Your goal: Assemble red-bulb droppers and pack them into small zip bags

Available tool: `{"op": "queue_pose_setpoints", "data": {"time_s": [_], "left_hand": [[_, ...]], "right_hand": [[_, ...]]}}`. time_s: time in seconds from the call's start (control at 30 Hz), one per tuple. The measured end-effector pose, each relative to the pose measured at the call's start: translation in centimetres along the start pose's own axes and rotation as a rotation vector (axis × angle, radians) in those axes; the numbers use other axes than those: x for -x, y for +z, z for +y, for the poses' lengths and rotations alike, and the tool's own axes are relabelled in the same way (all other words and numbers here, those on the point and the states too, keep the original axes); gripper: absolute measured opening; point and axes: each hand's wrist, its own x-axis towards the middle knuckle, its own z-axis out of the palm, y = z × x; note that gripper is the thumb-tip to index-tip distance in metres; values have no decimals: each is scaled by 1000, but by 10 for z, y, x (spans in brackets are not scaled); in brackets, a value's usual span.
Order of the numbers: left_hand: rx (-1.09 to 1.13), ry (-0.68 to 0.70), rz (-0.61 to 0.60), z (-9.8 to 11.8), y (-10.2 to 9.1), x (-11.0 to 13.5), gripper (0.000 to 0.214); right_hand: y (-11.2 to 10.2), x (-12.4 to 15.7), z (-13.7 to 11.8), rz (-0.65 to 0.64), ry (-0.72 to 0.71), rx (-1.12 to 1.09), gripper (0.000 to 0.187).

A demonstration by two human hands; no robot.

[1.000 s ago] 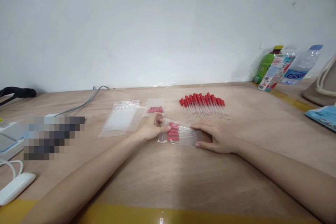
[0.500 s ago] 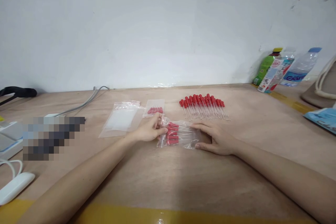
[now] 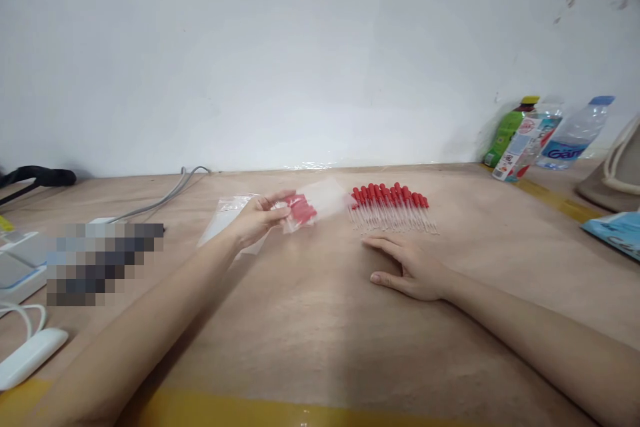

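My left hand (image 3: pixel 260 217) pinches the near end of a clear plastic bag (image 3: pixel 325 199), which is blurred by motion. Inside it several droppers show as red bulbs (image 3: pixel 303 209) near my fingers. Right of the bag, a row of loose droppers (image 3: pixel 393 203) with red bulbs and clear stems lies on the table. My right hand (image 3: pixel 410 270) rests on the table in front of that row, thumb and fingers apart, holding nothing. A stack of clear zip bags (image 3: pixel 227 210) lies partly behind my left hand.
A grey cable (image 3: pixel 167 197) and a pixelated dark object (image 3: pixel 107 263) are at the left, with a white power strip (image 3: pixel 25 260) and a white rounded device (image 3: pixel 33 357). Bottles (image 3: pixel 520 140) lean against the wall at the right, near a blue packet (image 3: pixel 615 233).
My left hand has lifted the bag of droppers up and away from the right hand, toward the back. The right hand has stayed in place and no longer touches the bag.
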Motion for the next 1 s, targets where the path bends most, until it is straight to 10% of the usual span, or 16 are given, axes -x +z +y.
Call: {"op": "queue_pose_setpoints", "data": {"time_s": [0.1, 0.2, 0.43, 0.67, 1.0], "left_hand": [[42, -19, 376, -19, 14, -28, 44], [2, -69, 452, -32, 31, -46, 45], [-238, -153, 337, -29, 23, -11, 53], [-1421, 43, 472, -35, -50, 18, 59], [-1505, -141, 252, -51, -64, 17, 34]], "right_hand": [[-1, 0, -1, -6, 15, -3, 53], [-1, 0, -1, 5, 0, -14, 52], [1, 0, 1, 7, -13, -1, 52], [0, -1, 0, -6, -9, -1, 50], [1, 0, 0, -16, 7, 4, 48]]}}
